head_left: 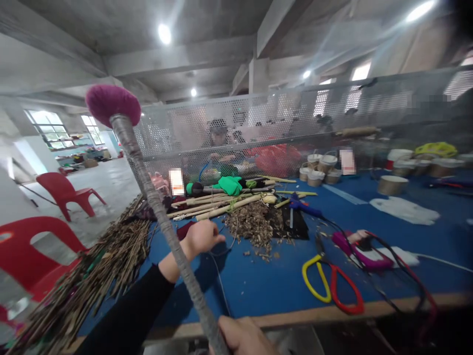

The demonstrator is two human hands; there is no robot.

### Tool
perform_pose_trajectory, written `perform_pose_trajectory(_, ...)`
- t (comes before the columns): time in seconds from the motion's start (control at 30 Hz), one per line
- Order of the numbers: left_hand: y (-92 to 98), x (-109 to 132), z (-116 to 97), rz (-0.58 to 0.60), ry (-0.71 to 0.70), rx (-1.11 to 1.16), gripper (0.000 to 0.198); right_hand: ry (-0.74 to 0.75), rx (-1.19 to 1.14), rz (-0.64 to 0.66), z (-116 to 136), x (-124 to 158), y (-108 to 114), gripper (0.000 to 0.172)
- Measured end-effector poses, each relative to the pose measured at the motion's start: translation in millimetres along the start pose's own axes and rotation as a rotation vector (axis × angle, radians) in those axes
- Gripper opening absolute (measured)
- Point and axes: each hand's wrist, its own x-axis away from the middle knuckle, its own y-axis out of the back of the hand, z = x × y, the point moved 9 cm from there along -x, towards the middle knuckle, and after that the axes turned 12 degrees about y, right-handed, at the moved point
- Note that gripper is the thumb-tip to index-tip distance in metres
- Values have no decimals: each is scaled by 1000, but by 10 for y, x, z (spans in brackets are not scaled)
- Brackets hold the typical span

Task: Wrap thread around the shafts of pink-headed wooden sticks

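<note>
A long stick [162, 217] wrapped in grey strip slants across the view, topped by a rounded purple head [113, 104] that looks fuzzy. My right hand [246, 337] is closed around its lower end at the bottom edge. Behind the stick, above the blue table, my left hand [201, 237] is held with curled fingers; what they hold, if anything, is hidden. A thin pale cord [221, 283] runs over the table close by my left hand. Scissors [320, 259] with one yellow and one red handle lie to the right.
Brown chips [254, 224] are heaped mid-table before several pale sticks [221, 204]. A bundle of thin twigs [114, 256] covers the left end. A blue glue gun [305, 206], tubs [392, 185] and a white glove [404, 209] lie rightward. Behind stands a perforated metal screen [192, 123], a person beyond.
</note>
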Motion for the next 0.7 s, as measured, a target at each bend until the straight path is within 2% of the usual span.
perform_pose_trajectory(0.07,-198,244,89,29,-36,35,30,30,-13,-40,137,13,-71,16)
perform_pose_trajectory(0.13,-294,382,145,-17,-82,154,29,56,-59,-55,258,66,-166,17)
perform_pose_trajectory(0.27,-353,420,181,-135,-113,317,18,52,-76,-68,349,187,-343,21)
perform_pose_trajectory(0.37,-298,396,147,-233,-131,402,13,84,-63,-93,386,230,-412,23)
perform_pose_trajectory(0.47,-146,406,185,-367,-114,542,15,73,-43,-151,373,262,-399,16)
perform_pose_trajectory(0.53,21,451,292,-471,-73,649,20,47,-32,-175,332,277,-379,10)
perform_pose_trajectory(0.6,252,555,487,-588,-15,742,22,30,-21,-186,279,284,-356,8)
perform_pose_trajectory(0.7,680,895,989,-808,80,879,20,51,-15,-193,228,290,-319,11)
